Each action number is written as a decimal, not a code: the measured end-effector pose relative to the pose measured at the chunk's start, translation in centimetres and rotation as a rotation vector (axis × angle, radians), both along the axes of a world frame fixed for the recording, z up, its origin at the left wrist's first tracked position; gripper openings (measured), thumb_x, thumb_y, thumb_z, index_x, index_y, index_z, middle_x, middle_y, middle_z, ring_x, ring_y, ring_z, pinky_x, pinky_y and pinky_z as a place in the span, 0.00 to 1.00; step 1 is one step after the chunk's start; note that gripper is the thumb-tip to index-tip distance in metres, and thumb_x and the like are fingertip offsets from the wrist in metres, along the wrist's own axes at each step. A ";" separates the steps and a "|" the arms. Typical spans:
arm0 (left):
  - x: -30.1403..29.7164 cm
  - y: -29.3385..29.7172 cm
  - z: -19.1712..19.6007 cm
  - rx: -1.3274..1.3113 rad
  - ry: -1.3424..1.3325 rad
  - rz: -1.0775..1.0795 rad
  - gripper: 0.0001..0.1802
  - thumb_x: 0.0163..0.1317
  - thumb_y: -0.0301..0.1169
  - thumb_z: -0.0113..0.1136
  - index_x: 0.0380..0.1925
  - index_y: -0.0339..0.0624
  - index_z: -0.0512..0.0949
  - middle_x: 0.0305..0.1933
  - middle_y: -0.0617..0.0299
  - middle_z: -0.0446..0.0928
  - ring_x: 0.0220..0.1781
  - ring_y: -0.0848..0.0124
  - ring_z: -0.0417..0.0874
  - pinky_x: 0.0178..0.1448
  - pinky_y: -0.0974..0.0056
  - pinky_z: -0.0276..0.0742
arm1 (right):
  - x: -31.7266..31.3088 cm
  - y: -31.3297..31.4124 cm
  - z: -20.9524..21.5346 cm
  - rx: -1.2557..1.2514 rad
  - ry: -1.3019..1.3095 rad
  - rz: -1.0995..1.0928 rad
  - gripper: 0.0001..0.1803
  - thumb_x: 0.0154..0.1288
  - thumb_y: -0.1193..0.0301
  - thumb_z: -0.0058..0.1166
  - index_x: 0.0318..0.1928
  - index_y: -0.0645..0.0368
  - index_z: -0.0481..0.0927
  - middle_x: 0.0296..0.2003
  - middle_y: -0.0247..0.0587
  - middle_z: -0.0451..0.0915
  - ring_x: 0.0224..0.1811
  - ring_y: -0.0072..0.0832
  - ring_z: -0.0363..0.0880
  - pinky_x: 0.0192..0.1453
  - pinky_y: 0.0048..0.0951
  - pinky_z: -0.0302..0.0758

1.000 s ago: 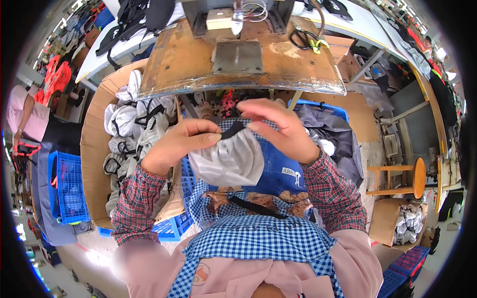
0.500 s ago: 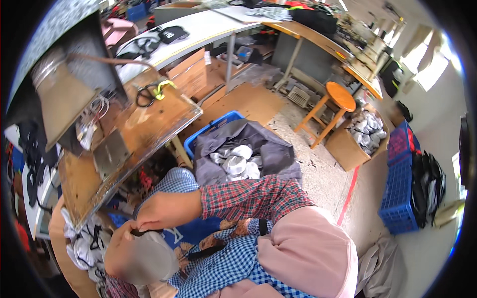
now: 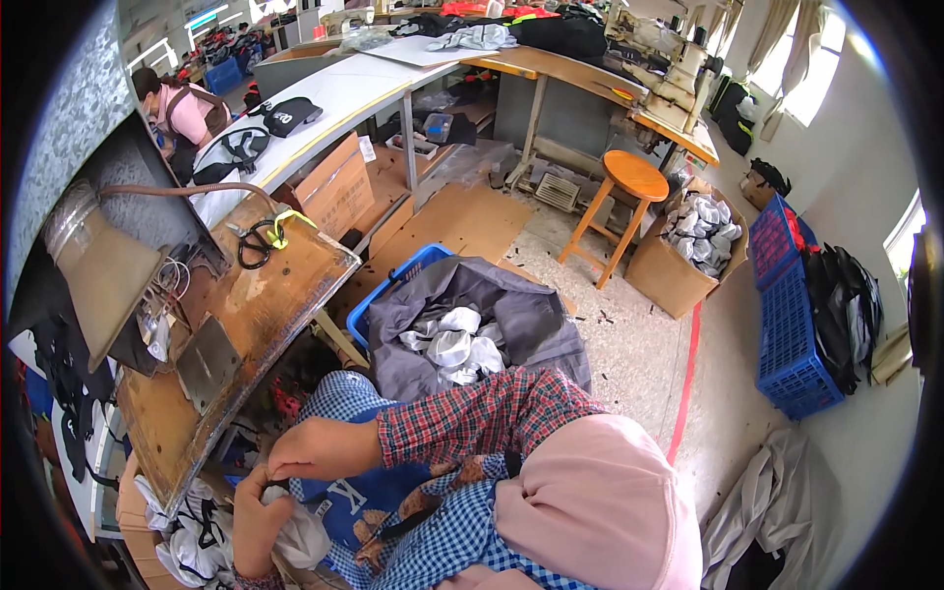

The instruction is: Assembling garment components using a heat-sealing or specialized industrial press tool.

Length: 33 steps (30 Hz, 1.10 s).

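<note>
My right hand (image 3: pixel 320 448) comes across my body in a plaid sleeve, its fingers pinched together against those of my left hand (image 3: pixel 258 521). The two meet over my lap, beside the machine table's front edge. From the pinch hangs a light-grey fabric piece (image 3: pixel 303 539), soft and rounded like a cap. A small dark bit shows where the fingertips meet; what it is cannot be made out. Below and left of my hands, a cardboard box (image 3: pixel 133 506) holds several white and grey fabric pieces with black straps (image 3: pixel 192 541). A blue checked apron (image 3: pixel 423 546) covers my lap.
The worn wooden machine table (image 3: pixel 285 270) carries black-handled scissors (image 3: pixel 258 243). Ahead stands a blue basket (image 3: pixel 369 305) lined with dark cloth, holding pale fabric pieces (image 3: pixel 457 344). Further right are an orange stool (image 3: pixel 634 177), a filled carton (image 3: pixel 674 270) and blue crates (image 3: pixel 796 344).
My view has tilted up and shifted, so the room sits differently. My hands stay pinched together; the light-grey piece, broad and rounded before, now hangs narrower below the fingers.
</note>
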State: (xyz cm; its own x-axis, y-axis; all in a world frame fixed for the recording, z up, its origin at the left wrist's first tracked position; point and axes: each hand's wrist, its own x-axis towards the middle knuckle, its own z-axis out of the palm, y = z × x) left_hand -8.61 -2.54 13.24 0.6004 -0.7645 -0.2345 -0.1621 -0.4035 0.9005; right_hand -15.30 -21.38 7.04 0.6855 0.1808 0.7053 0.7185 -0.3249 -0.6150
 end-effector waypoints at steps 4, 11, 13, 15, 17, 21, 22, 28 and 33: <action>-0.4 -0.1 1.1 0.023 0.058 0.031 0.15 0.43 0.22 0.54 0.35 0.33 0.77 0.31 0.71 0.74 0.34 0.82 0.69 0.39 0.76 0.65 | -0.2 -0.7 1.0 -0.148 -0.104 0.027 0.11 0.69 0.68 0.52 0.46 0.62 0.76 0.36 0.47 0.78 0.38 0.47 0.78 0.41 0.40 0.76; 0.8 0.4 1.2 0.158 0.154 -0.226 0.16 0.46 0.27 0.63 0.38 0.32 0.78 0.38 0.68 0.76 0.41 0.79 0.73 0.46 0.71 0.69 | 0.8 -1.7 1.4 -0.282 -0.037 0.304 0.13 0.67 0.68 0.55 0.46 0.64 0.77 0.37 0.49 0.79 0.39 0.48 0.78 0.42 0.42 0.75; 0.9 0.2 1.3 0.041 0.112 -0.353 0.20 0.51 0.34 0.69 0.40 0.33 0.79 0.42 0.66 0.76 0.46 0.77 0.74 0.53 0.68 0.69 | 0.9 -1.8 1.9 -0.221 0.054 0.368 0.11 0.66 0.68 0.56 0.42 0.65 0.79 0.37 0.50 0.81 0.39 0.46 0.80 0.42 0.41 0.76; 1.8 0.8 0.7 0.085 0.037 -0.346 0.20 0.52 0.36 0.68 0.41 0.33 0.79 0.42 0.66 0.76 0.45 0.77 0.74 0.53 0.68 0.69 | 1.3 -1.7 1.8 -0.214 0.072 0.375 0.11 0.67 0.68 0.56 0.42 0.65 0.79 0.37 0.50 0.81 0.39 0.45 0.81 0.41 0.40 0.76; 1.6 0.5 1.4 0.082 -0.037 -0.331 0.20 0.54 0.36 0.66 0.42 0.33 0.79 0.39 0.65 0.77 0.43 0.77 0.74 0.51 0.69 0.70 | 1.5 -2.0 2.0 -0.223 0.082 0.308 0.11 0.68 0.68 0.55 0.44 0.64 0.80 0.37 0.50 0.83 0.38 0.44 0.82 0.41 0.38 0.78; 3.4 1.4 1.0 0.109 0.016 -0.274 0.19 0.53 0.34 0.62 0.43 0.33 0.78 0.34 0.66 0.78 0.39 0.79 0.74 0.45 0.70 0.72 | 2.6 -1.5 2.3 -0.223 0.087 0.290 0.12 0.68 0.67 0.54 0.44 0.63 0.80 0.36 0.49 0.83 0.38 0.45 0.82 0.42 0.38 0.79; 3.7 1.7 0.4 0.113 0.022 -0.233 0.19 0.53 0.34 0.62 0.43 0.33 0.78 0.34 0.66 0.78 0.39 0.79 0.74 0.45 0.70 0.72 | 2.8 -1.2 2.4 -0.295 0.062 0.236 0.11 0.68 0.68 0.53 0.44 0.63 0.79 0.37 0.48 0.82 0.39 0.44 0.82 0.42 0.38 0.79; 6.8 1.5 0.9 0.043 -0.173 -0.306 0.20 0.49 0.32 0.60 0.43 0.34 0.78 0.34 0.58 0.79 0.38 0.74 0.76 0.45 0.67 0.73 | 5.2 -1.6 3.0 -0.553 -0.185 -0.022 0.09 0.67 0.68 0.54 0.42 0.59 0.79 0.35 0.43 0.80 0.38 0.39 0.82 0.42 0.36 0.80; 8.3 1.2 3.3 0.069 -0.119 -0.138 0.19 0.51 0.33 0.55 0.42 0.32 0.77 0.33 0.62 0.78 0.33 0.77 0.76 0.39 0.68 0.73 | 7.5 -1.4 3.4 -0.305 -0.108 -0.081 0.07 0.65 0.70 0.55 0.38 0.61 0.76 0.32 0.47 0.79 0.37 0.45 0.80 0.41 0.40 0.78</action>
State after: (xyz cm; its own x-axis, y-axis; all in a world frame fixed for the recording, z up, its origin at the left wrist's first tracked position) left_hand -0.35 -1.32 16.57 0.5175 -0.8262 -0.2226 -0.3236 -0.4298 0.8429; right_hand -7.80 -22.78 10.48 0.6304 0.3433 0.6963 0.7387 -0.5411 -0.4020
